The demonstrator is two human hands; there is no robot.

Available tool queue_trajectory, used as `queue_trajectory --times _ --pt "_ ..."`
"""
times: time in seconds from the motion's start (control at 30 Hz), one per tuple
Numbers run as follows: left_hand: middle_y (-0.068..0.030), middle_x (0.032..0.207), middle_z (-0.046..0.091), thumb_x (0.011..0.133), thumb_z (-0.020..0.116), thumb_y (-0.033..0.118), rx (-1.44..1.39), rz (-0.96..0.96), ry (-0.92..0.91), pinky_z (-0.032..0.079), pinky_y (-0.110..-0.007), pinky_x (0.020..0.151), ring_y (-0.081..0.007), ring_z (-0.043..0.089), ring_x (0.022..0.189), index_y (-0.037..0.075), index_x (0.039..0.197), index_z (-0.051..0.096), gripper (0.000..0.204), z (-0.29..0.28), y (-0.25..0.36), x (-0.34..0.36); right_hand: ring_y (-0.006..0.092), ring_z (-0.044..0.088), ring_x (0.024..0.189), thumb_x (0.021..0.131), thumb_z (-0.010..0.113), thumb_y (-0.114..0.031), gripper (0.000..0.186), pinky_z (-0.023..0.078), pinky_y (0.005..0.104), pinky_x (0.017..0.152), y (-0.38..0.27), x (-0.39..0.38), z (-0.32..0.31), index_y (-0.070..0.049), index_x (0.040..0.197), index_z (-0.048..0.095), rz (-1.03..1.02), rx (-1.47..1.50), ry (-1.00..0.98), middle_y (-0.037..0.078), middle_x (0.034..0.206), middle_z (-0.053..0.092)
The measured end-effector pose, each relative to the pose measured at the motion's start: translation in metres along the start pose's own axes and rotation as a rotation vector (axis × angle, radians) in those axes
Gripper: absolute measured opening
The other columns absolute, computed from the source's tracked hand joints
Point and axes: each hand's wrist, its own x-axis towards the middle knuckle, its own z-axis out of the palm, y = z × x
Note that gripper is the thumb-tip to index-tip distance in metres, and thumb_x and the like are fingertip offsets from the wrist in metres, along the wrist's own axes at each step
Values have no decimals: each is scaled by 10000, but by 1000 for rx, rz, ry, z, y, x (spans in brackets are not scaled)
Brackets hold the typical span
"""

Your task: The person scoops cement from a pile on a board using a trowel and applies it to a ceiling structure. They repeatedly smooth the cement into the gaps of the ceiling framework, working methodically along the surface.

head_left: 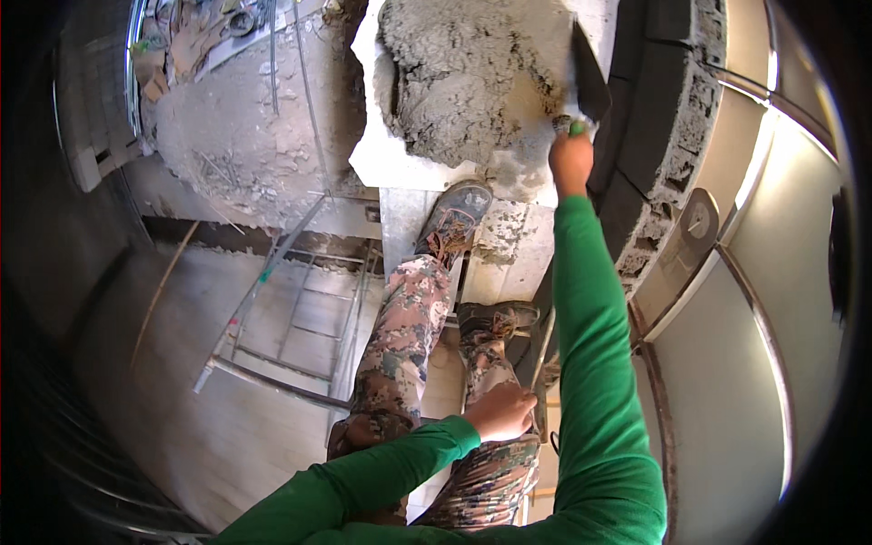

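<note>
At the far right of the mortar, my right hand (571,162) is closed around the green handle of a trowel (589,80). The trowel's dark, pointed blade is tilted up on edge, beside the block wall. A wet grey heap of mortar (463,77) lies on a white sheet (400,162) with ragged edges. My left hand (502,412) is curled closed over my camouflage-trousered leg (486,468), close to the knee. Whether its fingers hold anything is hidden.
Dark blocks with mortared edges form a wall (640,118) at the right. My shoes (461,216) stand on narrow, mortar-stained boards (502,238). Far below on the left are a metal frame (282,374) and a floor (209,309). Rubble covers a ledge (232,127) at the upper left.
</note>
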Motion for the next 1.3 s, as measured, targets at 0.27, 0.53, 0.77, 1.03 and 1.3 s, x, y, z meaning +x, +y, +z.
queue_trajectory --times 0.27,0.53,0.77,1.03,1.3 --pt "-145 822 606 800 561 190 -42 16 -10 477 -459 752 -339 611 806 9 812 585 183 -26 14 6 473 603 889 826 539 -152 415 475 527 790 -12 -57 -23 24 1201 522 -265 -28 -371 304 914 633" --pt "-137 847 644 793 572 240 100 105 -23 427 -496 741 -297 634 801 44 861 624 214 -20 29 7 345 662 845 842 595 -234 274 498 430 723 131 -105 -17 26 915 642 75 124 -336 227 898 668" --pt "-141 673 620 716 616 215 78 170 129 412 -441 742 -307 597 707 25 692 623 192 -20 20 3 179 506 490 840 603 -234 239 420 339 460 -61 11 50 -6 768 584 220 849 -854 72 628 565" --pt "-116 829 641 758 608 184 95 54 -173 517 -418 676 -293 603 865 14 817 616 180 -3 17 11 275 590 545 853 601 -230 235 491 422 540 -44 -27 -4 -11 829 521 -234 496 -510 141 643 602" --pt "-126 664 618 776 597 233 92 140 -147 446 -472 744 -306 610 716 46 746 621 191 23 5 14 454 623 877 849 558 -157 362 502 480 784 8 -90 5 9 1169 537 -248 214 -188 284 1000 633"
